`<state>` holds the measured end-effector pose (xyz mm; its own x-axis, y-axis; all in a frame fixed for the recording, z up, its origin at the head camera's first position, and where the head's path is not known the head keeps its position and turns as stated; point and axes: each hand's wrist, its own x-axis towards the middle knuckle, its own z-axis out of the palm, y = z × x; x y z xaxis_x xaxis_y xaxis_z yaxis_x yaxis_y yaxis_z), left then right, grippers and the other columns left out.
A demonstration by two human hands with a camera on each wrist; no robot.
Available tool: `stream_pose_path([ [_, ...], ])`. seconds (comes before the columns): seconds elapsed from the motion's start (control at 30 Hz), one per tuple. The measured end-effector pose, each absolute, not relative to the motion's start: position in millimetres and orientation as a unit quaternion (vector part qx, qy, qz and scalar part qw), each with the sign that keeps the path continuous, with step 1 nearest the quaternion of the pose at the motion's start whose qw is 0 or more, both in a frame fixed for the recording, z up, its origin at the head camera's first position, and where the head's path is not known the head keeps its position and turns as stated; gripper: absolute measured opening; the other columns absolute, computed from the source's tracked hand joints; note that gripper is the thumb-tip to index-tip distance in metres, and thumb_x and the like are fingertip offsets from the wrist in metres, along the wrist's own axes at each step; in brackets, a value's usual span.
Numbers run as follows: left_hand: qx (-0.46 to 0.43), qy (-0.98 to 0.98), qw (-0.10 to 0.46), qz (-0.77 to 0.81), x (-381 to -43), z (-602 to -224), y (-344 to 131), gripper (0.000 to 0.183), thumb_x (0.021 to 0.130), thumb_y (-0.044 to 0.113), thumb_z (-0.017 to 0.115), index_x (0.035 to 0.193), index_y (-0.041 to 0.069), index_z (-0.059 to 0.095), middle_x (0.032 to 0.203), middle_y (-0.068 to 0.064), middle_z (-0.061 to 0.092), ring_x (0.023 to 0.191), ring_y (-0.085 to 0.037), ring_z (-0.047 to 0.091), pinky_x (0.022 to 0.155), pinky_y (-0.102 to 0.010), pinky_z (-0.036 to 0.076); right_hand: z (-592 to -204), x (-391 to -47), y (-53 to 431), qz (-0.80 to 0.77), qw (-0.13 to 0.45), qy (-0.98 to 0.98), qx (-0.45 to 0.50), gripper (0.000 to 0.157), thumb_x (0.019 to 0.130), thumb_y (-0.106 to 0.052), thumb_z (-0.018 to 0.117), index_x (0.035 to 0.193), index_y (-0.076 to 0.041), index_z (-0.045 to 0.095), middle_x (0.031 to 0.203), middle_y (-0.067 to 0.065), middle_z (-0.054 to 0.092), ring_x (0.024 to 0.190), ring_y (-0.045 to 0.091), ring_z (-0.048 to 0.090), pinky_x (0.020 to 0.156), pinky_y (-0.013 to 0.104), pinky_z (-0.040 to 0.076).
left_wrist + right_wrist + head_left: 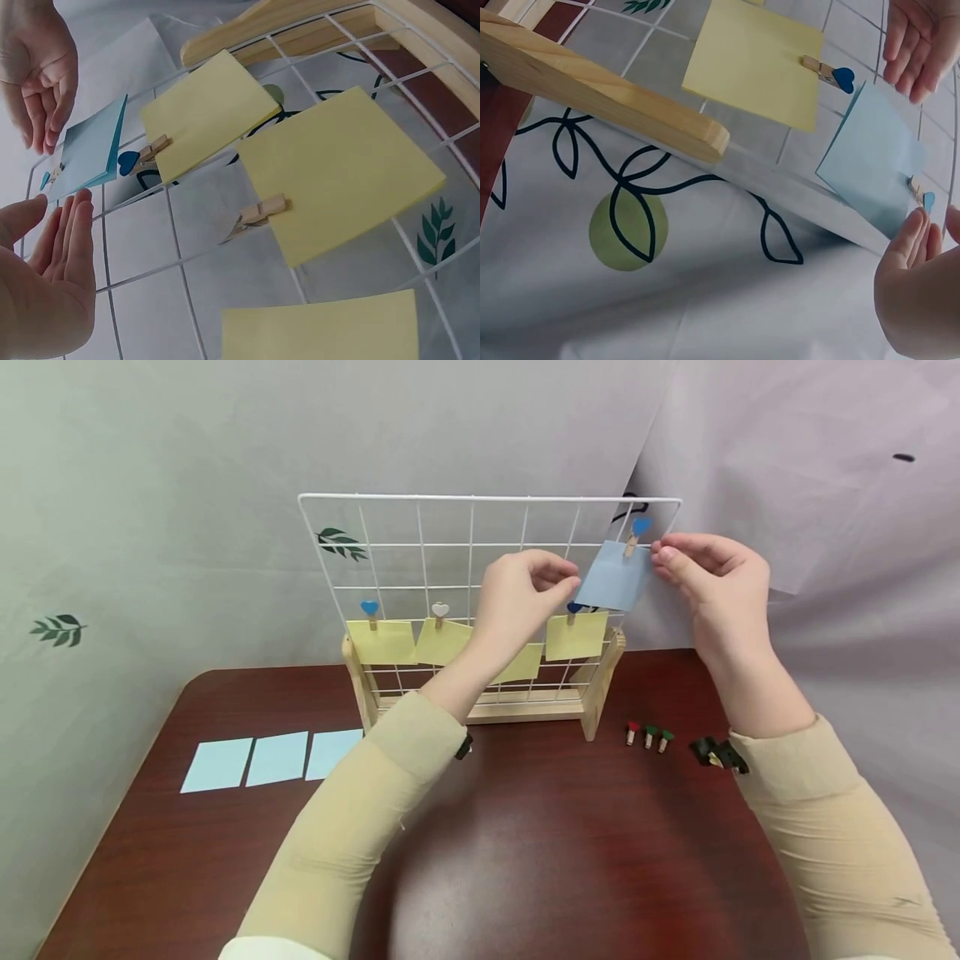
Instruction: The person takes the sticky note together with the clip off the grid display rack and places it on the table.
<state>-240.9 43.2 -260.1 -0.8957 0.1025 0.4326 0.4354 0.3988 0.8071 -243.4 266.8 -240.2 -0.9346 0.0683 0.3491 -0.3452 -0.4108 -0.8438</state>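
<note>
A blue paper note (613, 578) hangs at the upper right of the white wire grid (472, 497), fixed by a small wooden clothespin (632, 543) with a blue heart. The left hand (532, 589) is at the note's left edge, its fingers fairly straight and the thumb apart from them in the left wrist view. At the opposite edge, by the clothespin, is the right hand (720, 577); its thumb stands away from the extended fingers (906, 244) in the right wrist view. Yellow notes (576, 637) hang lower on the grid from heart clothespins.
Wooden feet (604, 681) hold the grid up on the dark red table (525, 860). Three light blue notes (277, 758) lie in a row at the left. To the right of the stand lie three small clothespins (649, 737) with red and green hearts. A patterned cloth (705, 300) hangs behind.
</note>
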Motion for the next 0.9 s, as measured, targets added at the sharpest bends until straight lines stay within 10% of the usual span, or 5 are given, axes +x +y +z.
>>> stream_pose_path([
  [0.9, -0.153, -0.858, 0.157, -0.464, -239, -243, 65, 0.032, 0.103, 0.023, 0.073, 0.133, 0.012, 0.075, 0.117, 0.001, 0.082, 0.09, -0.004, 0.076, 0.077, -0.013, 0.057, -227, -238, 244, 0.727, 0.204, -0.645, 0.115, 0.044, 0.085, 0.015, 0.077, 0.128, 0.014, 0.069, 0.099, -0.003, 0.083, 0.092, 0.007, 0.081, 0.089, 0.016, 0.062],
])
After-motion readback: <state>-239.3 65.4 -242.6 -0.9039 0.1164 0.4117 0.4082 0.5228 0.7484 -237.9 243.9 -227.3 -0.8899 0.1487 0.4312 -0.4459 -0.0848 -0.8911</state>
